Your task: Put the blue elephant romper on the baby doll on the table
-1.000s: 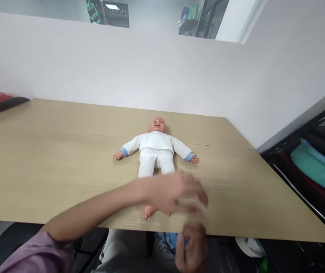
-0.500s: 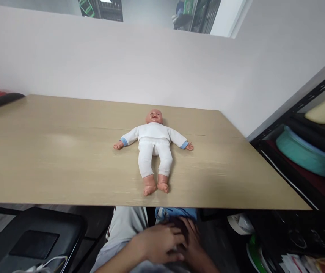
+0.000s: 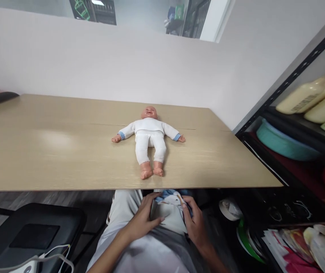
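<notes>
- Table (image 3: 65, 161): the broadest thing on my feed. Its pale brown top has a soft sheen and thin seams running across it, and I place everything else by it.
- Shelving (image 3: 295, 81): on the table's right, dark and metallic, with a perforated slanting rail.
- Seat (image 3: 71, 218): below the table's front edge, at its left, black and smooth with rounded corners.
- Doll (image 3: 150, 134): I see it on its back near the middle of the table, feet toward the front edge, arms spread wide. White top and trousers of matte fabric, blue cuffs; the bare head and feet look glossy and hard.
- Basin (image 3: 284, 142): right of the table, on the shelving, teal, smooth and round-sided.
- Cloth (image 3: 170, 198): just below the table's front edge, at the lap — soft, creased, printed in blue and white. A paler panel lies between the hands; I cannot tell whether it belongs to it.
- Right hand (image 3: 194, 220): below the table's front edge, fingers bent and thumb closed over the cloth's side.
- Left hand (image 3: 145, 217): level with the other, half open, thumb spread from curved fingers — whether it grips anything, I cannot tell.
</notes>
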{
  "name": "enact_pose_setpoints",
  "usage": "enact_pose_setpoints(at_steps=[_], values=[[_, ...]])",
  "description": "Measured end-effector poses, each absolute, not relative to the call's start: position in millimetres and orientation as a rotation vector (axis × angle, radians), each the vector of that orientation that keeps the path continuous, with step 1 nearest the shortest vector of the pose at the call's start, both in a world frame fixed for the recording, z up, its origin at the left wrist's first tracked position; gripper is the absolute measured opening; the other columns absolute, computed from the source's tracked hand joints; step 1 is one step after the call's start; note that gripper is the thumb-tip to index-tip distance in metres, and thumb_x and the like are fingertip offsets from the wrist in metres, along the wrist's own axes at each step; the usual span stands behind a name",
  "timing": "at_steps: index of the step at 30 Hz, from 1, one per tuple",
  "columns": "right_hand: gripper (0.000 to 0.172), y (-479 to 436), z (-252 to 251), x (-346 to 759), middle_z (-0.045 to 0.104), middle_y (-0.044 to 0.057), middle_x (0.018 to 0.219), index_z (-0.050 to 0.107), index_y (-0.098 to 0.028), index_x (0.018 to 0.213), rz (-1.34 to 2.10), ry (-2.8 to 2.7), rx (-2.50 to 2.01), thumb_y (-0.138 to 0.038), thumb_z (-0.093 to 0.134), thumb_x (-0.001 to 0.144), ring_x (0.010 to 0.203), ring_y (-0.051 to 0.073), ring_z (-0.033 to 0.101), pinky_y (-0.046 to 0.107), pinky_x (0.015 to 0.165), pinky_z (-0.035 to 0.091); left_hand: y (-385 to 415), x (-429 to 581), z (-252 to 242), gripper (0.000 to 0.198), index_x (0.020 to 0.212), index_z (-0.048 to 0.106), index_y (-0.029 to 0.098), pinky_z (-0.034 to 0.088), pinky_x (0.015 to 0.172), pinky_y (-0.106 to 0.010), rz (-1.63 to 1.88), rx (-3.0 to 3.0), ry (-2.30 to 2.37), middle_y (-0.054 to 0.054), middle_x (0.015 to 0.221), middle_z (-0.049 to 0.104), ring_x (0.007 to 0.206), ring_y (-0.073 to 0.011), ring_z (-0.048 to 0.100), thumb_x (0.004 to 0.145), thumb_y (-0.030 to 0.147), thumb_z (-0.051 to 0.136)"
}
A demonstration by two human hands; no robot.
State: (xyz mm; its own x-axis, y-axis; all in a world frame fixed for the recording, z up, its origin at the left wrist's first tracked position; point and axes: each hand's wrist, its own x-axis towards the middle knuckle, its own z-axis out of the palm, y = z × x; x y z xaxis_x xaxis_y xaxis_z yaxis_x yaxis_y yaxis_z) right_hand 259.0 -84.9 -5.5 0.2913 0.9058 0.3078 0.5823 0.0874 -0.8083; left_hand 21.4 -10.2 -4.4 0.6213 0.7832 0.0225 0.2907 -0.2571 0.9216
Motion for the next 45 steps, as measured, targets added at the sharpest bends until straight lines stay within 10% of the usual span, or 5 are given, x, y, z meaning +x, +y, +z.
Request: enact_pose_setpoints(at_steps=[10,19,26,32,45], values=[[0.009,-98.9,86.7,243.4,0.069,0.009,0.114,0.065,-0.023,0.105,0.647,-1.585,-1.316,-0.030,0.060,0.103,0.109,0.024,0.068,0.036,0.098,0.054,-12.1,23.4,85.9,0.044,0.131,0.070,0.034,0.056,0.109,-0.043,0.609,1.663,0.768,-0.004,0.132,0.075,0.122,-0.0314,0.067,0.097,0.062,0.065],[0.107,-49.2,175.4,262.3,0.061,0.014,0.155,0.039,-0.025,0.167,1.190,-2.154,-1.019,-0.050,0.093,0.078,0.140,0.032,0.062,0.044,0.117,0.048,18.2,3.8,169.5,0.027,0.110,0.076,0.024,0.056,0.089,-0.033,0.372,2.093,0.188,-0.007,0.103,0.077,0.096,-0.0236,0.071,0.106,0.047,0.062],[0.040,-5.3,200.4,268.7,0.069,0.001,0.075,0.075,-0.020,0.086,0.876,-2.438,-1.168,-0.055,0.065,0.104,0.073,0.018,0.061,0.030,0.075,0.047,29.3,-25.1,175.3,0.034,0.125,0.071,0.024,0.052,0.085,-0.029,0.359,2.226,0.628,-0.006,0.113,0.078,0.098,-0.0233,0.073,0.108,0.051,0.057],[0.062,-0.2,211.0,256.9,0.072,0.008,0.129,0.066,-0.025,0.134,0.804,-2.264,-1.127,-0.056,0.087,0.085,0.118,0.027,0.066,0.036,0.101,0.051,41.8,-26.6,169.1,0.038,0.142,0.067,0.030,0.052,0.105,-0.034,0.540,2.213,0.701,-0.005,0.129,0.077,0.116,-0.0251,0.070,0.110,0.045,0.056],[0.047,11.2,191.8,234.2,0.076,0.007,0.134,0.071,-0.022,0.134,1.144,-1.704,-1.105,-0.057,0.065,0.104,0.129,0.028,0.068,0.044,0.118,0.049,51.5,-32.5,158.0,0.062,0.130,0.073,0.020,0.059,0.104,-0.042,0.562,1.857,0.645,-0.009,0.125,0.077,0.114,-0.0329,0.071,0.082,0.058,0.086]])
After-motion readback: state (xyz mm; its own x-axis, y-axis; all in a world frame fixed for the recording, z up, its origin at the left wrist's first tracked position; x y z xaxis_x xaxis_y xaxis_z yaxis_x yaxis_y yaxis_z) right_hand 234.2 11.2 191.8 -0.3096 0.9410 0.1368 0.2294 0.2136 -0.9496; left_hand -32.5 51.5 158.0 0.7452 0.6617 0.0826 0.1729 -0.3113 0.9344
